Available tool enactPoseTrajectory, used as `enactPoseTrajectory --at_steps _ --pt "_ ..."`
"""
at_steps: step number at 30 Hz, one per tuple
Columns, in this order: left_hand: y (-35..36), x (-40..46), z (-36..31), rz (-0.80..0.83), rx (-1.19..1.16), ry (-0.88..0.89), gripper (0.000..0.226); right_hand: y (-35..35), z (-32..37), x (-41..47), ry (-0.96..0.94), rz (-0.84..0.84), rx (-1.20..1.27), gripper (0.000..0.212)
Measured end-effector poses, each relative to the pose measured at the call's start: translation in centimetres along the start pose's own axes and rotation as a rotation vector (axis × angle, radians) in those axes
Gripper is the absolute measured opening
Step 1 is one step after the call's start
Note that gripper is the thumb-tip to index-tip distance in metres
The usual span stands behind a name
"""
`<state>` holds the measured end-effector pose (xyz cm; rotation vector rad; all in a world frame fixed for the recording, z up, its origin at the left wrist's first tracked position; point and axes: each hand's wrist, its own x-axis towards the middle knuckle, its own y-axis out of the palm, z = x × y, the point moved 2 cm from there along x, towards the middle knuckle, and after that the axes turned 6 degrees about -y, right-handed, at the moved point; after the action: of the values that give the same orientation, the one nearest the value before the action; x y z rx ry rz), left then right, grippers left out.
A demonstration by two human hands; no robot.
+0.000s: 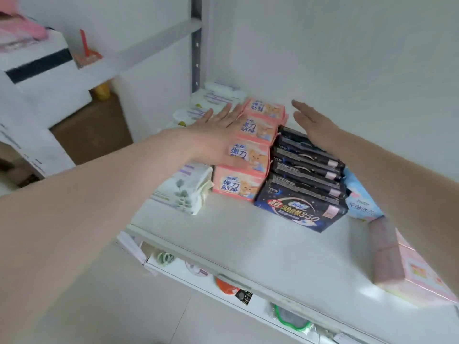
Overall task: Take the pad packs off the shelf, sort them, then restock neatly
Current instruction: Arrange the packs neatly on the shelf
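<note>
On the white flat shelf (248, 244) mid-frame, pink soft pad packs (250, 145) rowed beside dark navy packs (305, 170), flanked by left hand (218, 127) and right hand (315, 122), both flat-fingered, apparently squaring the rows.

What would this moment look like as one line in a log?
left hand: flat against pink packs | right hand: flat beside dark packs | shelf: two rows

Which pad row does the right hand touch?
The dark navy row: the right hand lies flat against its far end. The pink row sits under the left hand.
</note>
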<state>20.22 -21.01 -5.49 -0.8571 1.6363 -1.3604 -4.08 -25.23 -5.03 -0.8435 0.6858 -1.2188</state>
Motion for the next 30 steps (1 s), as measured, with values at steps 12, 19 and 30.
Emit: enactPoseTrajectory --at_steps 12,19,30 --pt "2.4 2.7 2.6 0.081 0.047 0.212 0.118 5.3 1.9 9.8 0.079 0.165 -0.359 0.055" --pt "0.6 2.6 6.5 -0.108 -0.474 -0.138 0.08 4.8 6.4 12.2 -0.042 0.101 -0.238 0.051" --pt "2.4 3.1 13.1 -0.031 -1.232 -0.537 0.055 10.0 10.8 22.2 -0.169 0.241 -0.355 0.049"
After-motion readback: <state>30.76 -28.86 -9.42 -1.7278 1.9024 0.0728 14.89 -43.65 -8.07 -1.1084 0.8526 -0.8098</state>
